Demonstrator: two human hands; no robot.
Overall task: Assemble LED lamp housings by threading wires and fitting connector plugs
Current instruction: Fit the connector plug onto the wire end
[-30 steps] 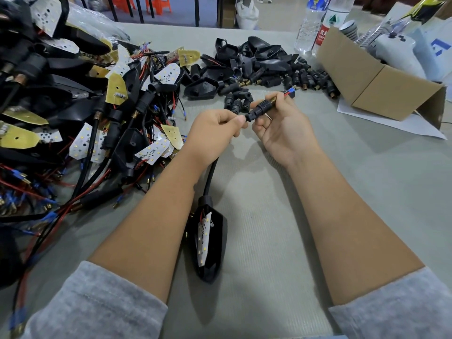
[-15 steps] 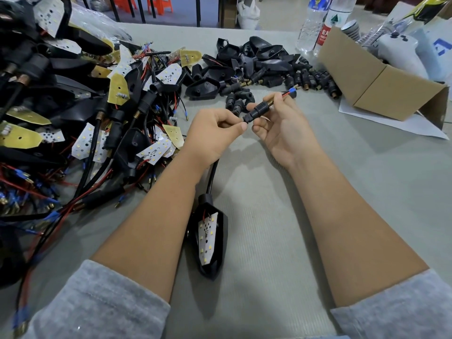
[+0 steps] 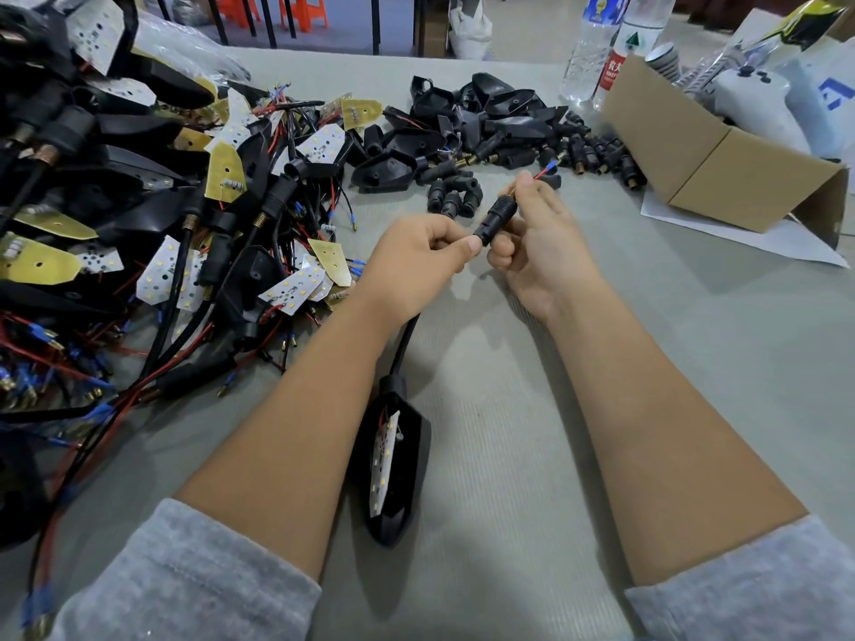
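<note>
Head cam, looking down at grey table [image 3: 532, 455]. Left hand [image 3: 416, 256] pinching lower end of black connector plug [image 3: 497, 217], fingers curled. Right hand [image 3: 539, 242] gripping same plug higher up, thumb and fingers round it; red wire with blue tip [image 3: 546, 168] poking out top. Black cable [image 3: 407, 340] drops from left hand to LED lamp housing [image 3: 398, 460] lying between forearms, white LED board inside. Big tangle of finished lamps [image 3: 139, 224] on left, loose housings and plugs [image 3: 486, 127] at far side, cardboard box [image 3: 721, 164] on right.
</note>
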